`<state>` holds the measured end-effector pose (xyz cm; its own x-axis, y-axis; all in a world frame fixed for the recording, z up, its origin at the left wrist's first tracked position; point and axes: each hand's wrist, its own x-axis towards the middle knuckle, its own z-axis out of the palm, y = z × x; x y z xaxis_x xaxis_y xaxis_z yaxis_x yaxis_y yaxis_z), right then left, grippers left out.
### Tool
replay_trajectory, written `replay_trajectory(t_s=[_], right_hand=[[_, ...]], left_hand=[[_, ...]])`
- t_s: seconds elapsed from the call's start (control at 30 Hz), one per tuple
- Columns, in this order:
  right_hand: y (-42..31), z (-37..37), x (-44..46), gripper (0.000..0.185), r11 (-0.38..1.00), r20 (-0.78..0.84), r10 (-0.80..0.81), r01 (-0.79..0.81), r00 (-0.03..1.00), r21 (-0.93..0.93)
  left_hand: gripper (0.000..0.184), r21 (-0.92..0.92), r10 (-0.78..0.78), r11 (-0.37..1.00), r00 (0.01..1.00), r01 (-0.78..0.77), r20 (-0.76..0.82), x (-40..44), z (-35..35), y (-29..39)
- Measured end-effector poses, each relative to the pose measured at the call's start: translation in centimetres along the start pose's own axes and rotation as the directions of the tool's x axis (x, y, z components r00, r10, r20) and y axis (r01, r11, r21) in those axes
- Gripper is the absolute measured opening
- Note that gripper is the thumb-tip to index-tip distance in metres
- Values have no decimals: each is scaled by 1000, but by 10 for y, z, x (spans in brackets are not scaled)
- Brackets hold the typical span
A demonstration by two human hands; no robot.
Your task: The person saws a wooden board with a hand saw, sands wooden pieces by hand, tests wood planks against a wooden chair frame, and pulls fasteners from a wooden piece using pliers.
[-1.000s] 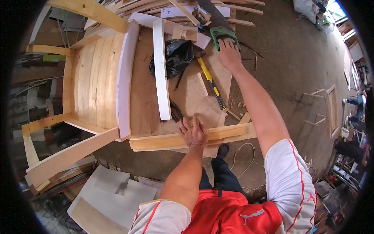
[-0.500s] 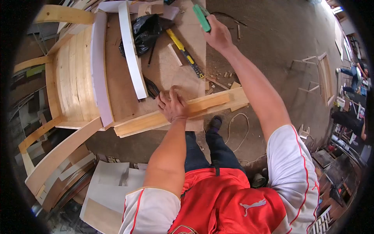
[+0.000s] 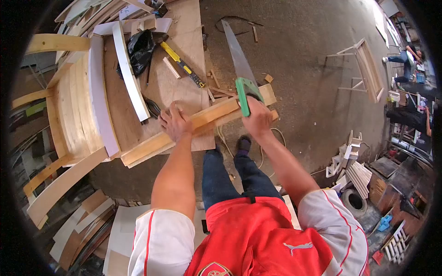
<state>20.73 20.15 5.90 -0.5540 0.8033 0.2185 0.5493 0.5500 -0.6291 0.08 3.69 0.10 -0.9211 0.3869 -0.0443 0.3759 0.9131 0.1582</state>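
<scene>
Closer to the body than before, the saw (image 3: 238, 54) sits by the timber's (image 3: 208, 116) end, right of the left hand's (image 3: 176, 123) spread, pressing fingers. Right hand (image 3: 258, 118) wraps its handle; keep those 2 apart.

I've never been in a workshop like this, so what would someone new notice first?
Probably the saw with its bright green handle, held in the right hand over the long wooden pieces. Next, the yellow and black hammer on the table, and the black plastic bag beside the long white strip.
</scene>
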Motion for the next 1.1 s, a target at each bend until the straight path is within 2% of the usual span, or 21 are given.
replay_trajectory(t_s=[0.1,0.2,0.33,0.43,0.53,0.73,0.83,0.93,1.03,1.1], right_hand=[[6,9,22,20,994,159,25,-8,987,-109],[-2,4,46,22,983,356,99,-36,929,-181],[-23,-12,63,35,962,595,153,20,789,-273],[-4,17,50,44,945,588,85,123,804,-304],[-3,19,56,45,932,647,148,114,748,-345],[-16,16,70,49,928,707,225,74,670,-366],[-16,20,75,55,928,721,189,118,666,-353],[-27,18,80,61,912,751,246,116,613,-393],[-31,28,80,64,899,742,275,110,611,-424],[-37,27,84,59,894,762,306,103,570,-436]], left_hand=[[43,-1,-19,1000,1000,19,16,-1,-1,0],[43,7,-26,1000,1000,26,4,0,1,-1],[42,2,-43,999,999,43,15,1,2,-2],[41,0,-63,998,996,63,70,1,-5,3],[42,31,-27,999,1000,26,16,0,2,0],[43,14,-30,999,999,30,32,2,7,-5],[42,11,-20,1000,1000,20,0,1,8,-5],[42,2,-28,1000,1000,28,-8,1,6,-3],[42,-11,-7,1000,1000,7,15,3,5,-5],[41,-15,-13,1000,1000,13,9,2,2,-2]])
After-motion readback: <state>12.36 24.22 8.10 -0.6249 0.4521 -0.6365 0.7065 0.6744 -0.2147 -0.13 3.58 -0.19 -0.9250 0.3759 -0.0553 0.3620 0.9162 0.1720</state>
